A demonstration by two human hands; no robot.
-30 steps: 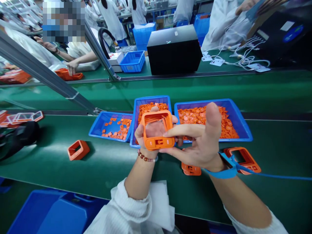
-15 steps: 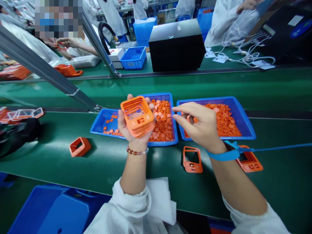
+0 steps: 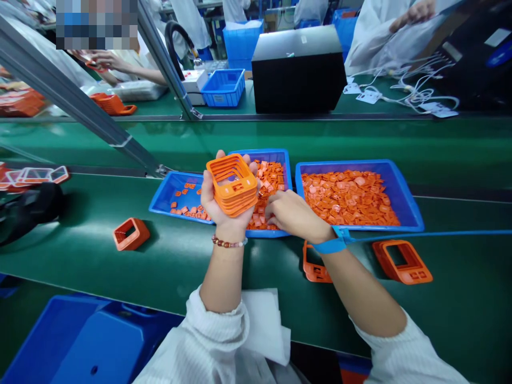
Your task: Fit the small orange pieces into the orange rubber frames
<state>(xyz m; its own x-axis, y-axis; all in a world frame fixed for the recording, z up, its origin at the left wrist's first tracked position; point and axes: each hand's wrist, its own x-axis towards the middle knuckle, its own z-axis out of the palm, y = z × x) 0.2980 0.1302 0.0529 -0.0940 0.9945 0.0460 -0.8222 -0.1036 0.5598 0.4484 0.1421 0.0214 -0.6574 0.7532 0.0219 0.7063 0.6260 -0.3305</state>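
Stacked orange plastic frames [image 3: 232, 185] cradled on the upturned left hand [image 3: 210, 200], its fingers [image 3: 220, 155] curled around them, and the right hand [image 3: 294, 209] bent over small orange plastic pieces [image 3: 269, 181] in a blue plastic tray [image 3: 286, 181], right fingers [image 3: 271, 209] down among them, any grip hidden.

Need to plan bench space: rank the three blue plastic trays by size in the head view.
1. Right blue plastic tray.
2. Middle blue plastic tray and left blue plastic tray look alike; the left hand hides parts of both, so unranked.
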